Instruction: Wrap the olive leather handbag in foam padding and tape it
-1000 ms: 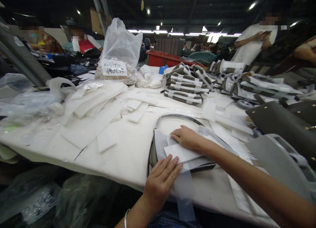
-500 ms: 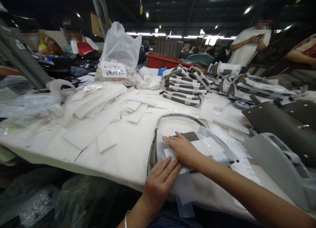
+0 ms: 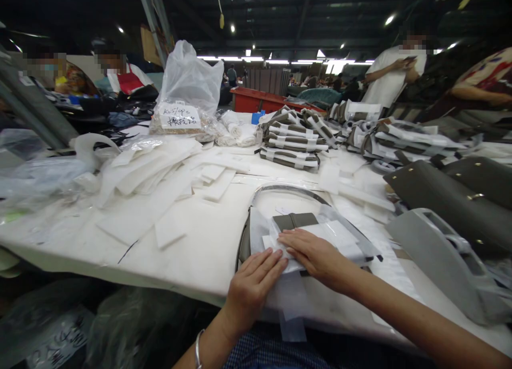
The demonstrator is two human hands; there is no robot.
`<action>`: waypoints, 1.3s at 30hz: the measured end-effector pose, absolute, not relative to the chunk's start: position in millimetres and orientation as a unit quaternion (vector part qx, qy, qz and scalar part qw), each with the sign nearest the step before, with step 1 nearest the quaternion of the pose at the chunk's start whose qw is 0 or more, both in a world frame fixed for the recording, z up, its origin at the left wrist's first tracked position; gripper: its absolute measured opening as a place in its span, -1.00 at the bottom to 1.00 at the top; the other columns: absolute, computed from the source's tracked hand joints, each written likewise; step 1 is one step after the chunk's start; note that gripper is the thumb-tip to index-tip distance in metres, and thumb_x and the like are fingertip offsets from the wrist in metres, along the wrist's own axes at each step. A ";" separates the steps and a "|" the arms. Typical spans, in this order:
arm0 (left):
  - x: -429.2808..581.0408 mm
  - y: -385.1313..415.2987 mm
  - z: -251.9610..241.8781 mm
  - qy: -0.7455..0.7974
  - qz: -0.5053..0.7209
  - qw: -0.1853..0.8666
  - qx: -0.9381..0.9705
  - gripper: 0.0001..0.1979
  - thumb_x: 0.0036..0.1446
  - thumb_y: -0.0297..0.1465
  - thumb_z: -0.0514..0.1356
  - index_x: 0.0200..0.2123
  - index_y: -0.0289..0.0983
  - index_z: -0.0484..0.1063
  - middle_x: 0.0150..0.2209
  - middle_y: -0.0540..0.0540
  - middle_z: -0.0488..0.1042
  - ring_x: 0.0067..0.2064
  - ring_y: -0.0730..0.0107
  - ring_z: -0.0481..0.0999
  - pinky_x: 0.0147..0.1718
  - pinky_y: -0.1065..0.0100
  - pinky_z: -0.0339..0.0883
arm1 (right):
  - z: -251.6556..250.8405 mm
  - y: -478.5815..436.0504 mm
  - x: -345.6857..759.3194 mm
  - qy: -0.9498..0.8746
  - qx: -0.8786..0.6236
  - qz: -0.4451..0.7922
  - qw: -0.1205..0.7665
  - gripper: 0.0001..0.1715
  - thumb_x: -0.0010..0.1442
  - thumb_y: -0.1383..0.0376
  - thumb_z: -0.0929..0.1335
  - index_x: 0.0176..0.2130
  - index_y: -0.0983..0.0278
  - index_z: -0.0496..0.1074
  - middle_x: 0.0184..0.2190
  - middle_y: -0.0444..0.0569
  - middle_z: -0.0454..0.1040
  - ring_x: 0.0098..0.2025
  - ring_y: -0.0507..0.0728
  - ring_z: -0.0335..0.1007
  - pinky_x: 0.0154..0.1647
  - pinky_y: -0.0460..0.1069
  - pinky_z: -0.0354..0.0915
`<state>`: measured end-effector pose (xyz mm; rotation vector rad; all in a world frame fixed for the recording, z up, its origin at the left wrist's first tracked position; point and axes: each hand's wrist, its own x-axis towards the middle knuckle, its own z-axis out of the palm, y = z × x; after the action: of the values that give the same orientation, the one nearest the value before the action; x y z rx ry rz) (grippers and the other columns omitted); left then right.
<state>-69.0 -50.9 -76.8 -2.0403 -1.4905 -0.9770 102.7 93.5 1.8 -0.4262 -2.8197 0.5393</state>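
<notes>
My left hand (image 3: 251, 286) lies flat with fingers together on a white paper sheet (image 3: 336, 234) at the near edge of the white table (image 3: 188, 251). My right hand (image 3: 314, 254) presses flat on the same sheet, just right of the left. The paper wraps a folded olive-grey leather piece (image 3: 295, 220), which shows at the far side of the sheet. A thin grey strap (image 3: 288, 189) arcs on the table behind it. A translucent strip (image 3: 291, 305) hangs over the table edge below my hands.
White foam pieces (image 3: 160, 171) are spread at the left. A plastic bag with a handwritten label (image 3: 188, 91) stands at the back. Wrapped olive pieces (image 3: 294, 145) are stacked behind. Dark leather panels (image 3: 448, 198) and a grey tape dispenser (image 3: 444, 251) lie right. People stand beyond the table.
My right hand slid back toward me across the paper, uncovering the olive leather piece. The left hand has stayed almost in place on the near edge of the sheet.
</notes>
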 end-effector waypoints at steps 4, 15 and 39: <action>-73.0 -49.8 -74.3 -0.533 -0.344 0.205 -0.746 -0.60 0.36 -0.52 0.04 0.22 -0.21 0.33 0.18 -0.07 0.44 0.23 0.28 0.39 0.14 0.20 0.38 | 14.7 104.5 99.2 -0.954 -0.181 0.181 0.154 -0.60 0.43 0.19 0.18 0.06 0.23 0.47 0.00 0.05 0.57 0.04 0.17 0.47 0.12 0.09 0.34; -72.5 -47.6 -73.0 -0.520 -0.360 0.219 -0.743 -0.61 0.34 -0.55 0.05 0.18 -0.22 0.38 0.13 -0.07 0.48 0.21 0.28 0.41 0.15 0.22 0.38 | 8.1 157.7 1.9 -0.971 -0.235 0.035 -0.022 -0.44 0.39 0.19 0.18 -0.33 0.46 0.62 -0.32 0.32 0.62 -0.17 0.32 0.57 -0.08 0.08 0.34; -73.6 -46.7 -74.3 -0.518 -0.372 0.172 -0.751 -0.56 0.29 -0.58 0.12 0.21 -0.24 0.33 0.13 -0.12 0.48 0.20 0.23 0.42 0.13 0.12 0.41 | -22.2 47.6 135.7 -0.928 -0.160 0.086 0.324 -0.47 0.14 -0.02 0.46 -0.02 0.22 0.45 -0.02 0.03 0.55 0.09 0.25 0.40 0.30 0.26 0.09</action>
<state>-73.6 -46.7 -74.3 -2.1311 -1.4699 -1.0545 135.7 47.6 -22.2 -0.4186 -2.4347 0.2263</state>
